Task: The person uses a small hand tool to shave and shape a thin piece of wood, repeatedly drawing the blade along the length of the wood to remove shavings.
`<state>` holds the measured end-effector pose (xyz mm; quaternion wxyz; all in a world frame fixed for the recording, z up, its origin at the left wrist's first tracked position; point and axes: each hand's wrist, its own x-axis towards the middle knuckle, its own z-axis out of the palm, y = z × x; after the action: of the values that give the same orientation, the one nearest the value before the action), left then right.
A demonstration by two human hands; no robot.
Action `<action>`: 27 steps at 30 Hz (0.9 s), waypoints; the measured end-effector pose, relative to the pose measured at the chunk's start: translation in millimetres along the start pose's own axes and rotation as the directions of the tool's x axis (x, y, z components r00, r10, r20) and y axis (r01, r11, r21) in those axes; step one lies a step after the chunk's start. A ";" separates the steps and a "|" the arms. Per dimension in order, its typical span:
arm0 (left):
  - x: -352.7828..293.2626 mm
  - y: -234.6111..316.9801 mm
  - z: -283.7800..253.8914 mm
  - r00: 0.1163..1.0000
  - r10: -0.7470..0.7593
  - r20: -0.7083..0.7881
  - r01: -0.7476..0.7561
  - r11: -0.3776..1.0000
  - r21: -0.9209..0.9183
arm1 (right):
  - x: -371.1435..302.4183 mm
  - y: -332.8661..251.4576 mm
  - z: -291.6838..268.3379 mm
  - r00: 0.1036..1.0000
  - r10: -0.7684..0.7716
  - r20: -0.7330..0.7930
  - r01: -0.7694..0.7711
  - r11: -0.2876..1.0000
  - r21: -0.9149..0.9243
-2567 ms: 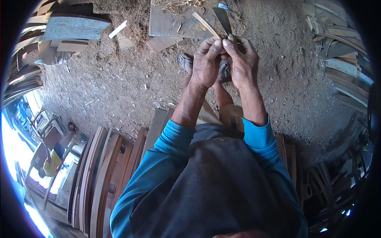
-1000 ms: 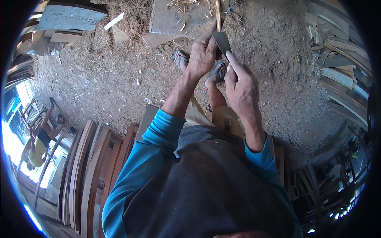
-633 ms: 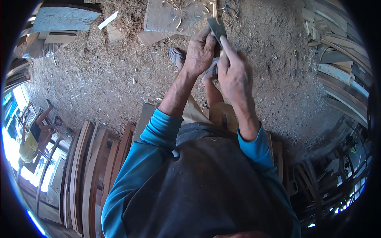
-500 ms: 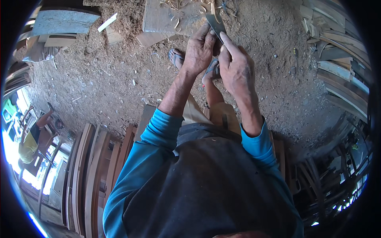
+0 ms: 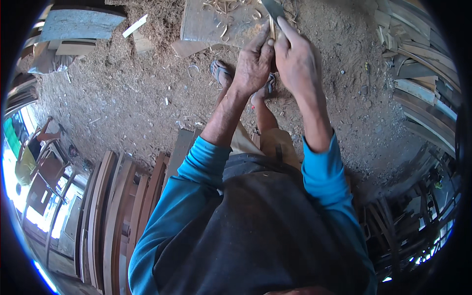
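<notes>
Both my hands are raised close together in front of me. My left hand (image 5: 253,69) is closed, with its thumb and fingers pinching a thin pale wooden strip (image 5: 272,30). My right hand (image 5: 299,63) is closed around a knife, its index finger laid along the wide dark blade (image 5: 273,10). The blade points away from me, at the strip's far end. The knife's handle is hidden inside my right hand. Beyond the hands lies a flat wooden board (image 5: 201,23) with curled wood shavings (image 5: 223,32) on it.
Long planks (image 5: 115,211) stand stacked at the near left, and more boards (image 5: 418,88) lie piled on the right. A wide grey plank (image 5: 81,24) lies at the far left. Wood chips cover the dirt floor (image 5: 142,98). Another person (image 5: 29,160) is at the left edge.
The right hand and the knife have slid away from me along the strip, uncovering more of it. The left hand stays near its place. The person at the left edge has shifted posture.
</notes>
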<state>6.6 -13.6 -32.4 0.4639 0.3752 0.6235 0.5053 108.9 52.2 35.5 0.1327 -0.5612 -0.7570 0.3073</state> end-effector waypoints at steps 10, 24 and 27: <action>-0.7 5.3 -6.6 0.962 -0.226 0.154 0.269 0.881 -0.389 | -58.8 6.4 -28.9 1.000 0.014 0.018 -0.017 0.986 0.164; 0.5 10.1 -6.1 0.956 -0.252 0.149 0.289 0.890 -0.353 | 5.9 10.7 8.3 0.999 0.030 -0.034 -0.028 0.997 0.073; 0.9 12.3 -4.3 0.959 -0.249 0.135 0.281 0.901 -0.330 | 10.2 8.3 -3.9 0.997 0.067 0.045 -0.073 0.990 0.122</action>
<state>2.2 -11.4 -20.3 0.6143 0.2217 0.5488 0.5219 113.9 64.5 32.0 0.1409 -0.5717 -0.7188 0.3696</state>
